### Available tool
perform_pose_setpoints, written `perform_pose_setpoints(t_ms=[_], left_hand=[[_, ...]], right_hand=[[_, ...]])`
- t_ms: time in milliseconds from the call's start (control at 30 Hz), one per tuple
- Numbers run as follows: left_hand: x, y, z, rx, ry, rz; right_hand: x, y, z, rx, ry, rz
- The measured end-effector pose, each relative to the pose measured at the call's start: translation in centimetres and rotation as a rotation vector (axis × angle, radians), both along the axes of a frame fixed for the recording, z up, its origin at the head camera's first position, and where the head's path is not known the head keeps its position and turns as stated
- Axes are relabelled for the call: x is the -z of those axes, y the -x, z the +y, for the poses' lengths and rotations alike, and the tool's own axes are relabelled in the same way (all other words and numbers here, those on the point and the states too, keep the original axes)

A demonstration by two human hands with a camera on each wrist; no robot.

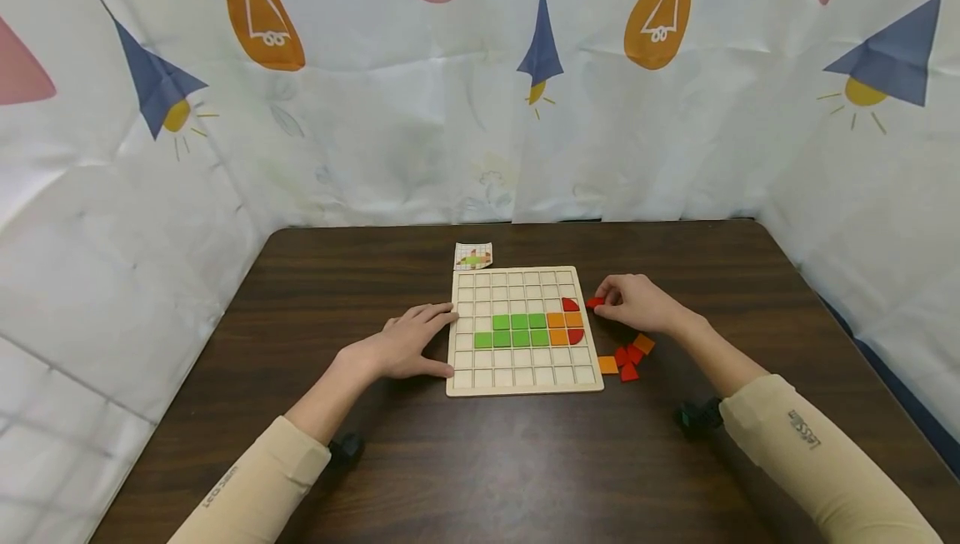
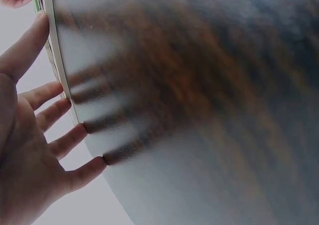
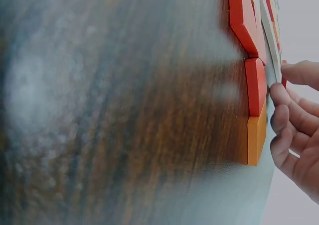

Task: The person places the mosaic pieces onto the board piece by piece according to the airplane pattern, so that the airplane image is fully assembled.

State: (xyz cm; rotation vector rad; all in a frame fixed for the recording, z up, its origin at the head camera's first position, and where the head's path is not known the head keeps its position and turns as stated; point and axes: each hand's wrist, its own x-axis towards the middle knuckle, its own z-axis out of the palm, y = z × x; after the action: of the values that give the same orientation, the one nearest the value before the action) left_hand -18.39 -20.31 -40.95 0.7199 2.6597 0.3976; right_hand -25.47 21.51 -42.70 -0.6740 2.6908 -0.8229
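A light wooden grid board (image 1: 517,378) lies on the dark table. Two rows of green square tiles (image 1: 519,322) on it lead to orange tiles (image 1: 556,320) and two red rounded tiles (image 1: 575,336) at the right side. My left hand (image 1: 408,342) rests at the board's left edge, its spread fingertips touching the rim, as the left wrist view also shows. Just off the board's right edge, my right hand (image 1: 637,302) pinches a red tile (image 1: 595,302) between thumb and fingers. In the right wrist view the right hand (image 3: 299,120) mostly hides that tile.
Loose red tiles (image 1: 628,371) and orange tiles (image 1: 643,344) lie to the right of the board, below the right hand. A small picture card (image 1: 473,257) sits behind the board's upper left corner. A printed curtain (image 1: 480,136) closes off the table's far side.
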Motion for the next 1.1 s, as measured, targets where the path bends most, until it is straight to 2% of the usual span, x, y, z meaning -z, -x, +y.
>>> perform_pose_setpoints(t_ms=[267, 500, 833, 1100], left_hand=[[0.0, 0.1, 0.1, -0.002, 0.002, -0.005], [0.0, 0.0, 0.2, 0.003, 0.006, -0.005], [-0.2, -0.1, 0.2, 0.003, 0.009, -0.009], [-0.4, -0.1, 0.1, -0.013, 0.002, -0.012]], right_hand=[[-0.8, -0.1, -0.6, 0.009, 0.023, 0.024], [-1.4, -0.4, -1.8, -0.034, 0.078, 0.025], [-1.7, -1.2, -4.7, -0.043, 0.125, 0.028], [-1.7, -1.6, -6.9, -0.09, 0.138, 0.009]])
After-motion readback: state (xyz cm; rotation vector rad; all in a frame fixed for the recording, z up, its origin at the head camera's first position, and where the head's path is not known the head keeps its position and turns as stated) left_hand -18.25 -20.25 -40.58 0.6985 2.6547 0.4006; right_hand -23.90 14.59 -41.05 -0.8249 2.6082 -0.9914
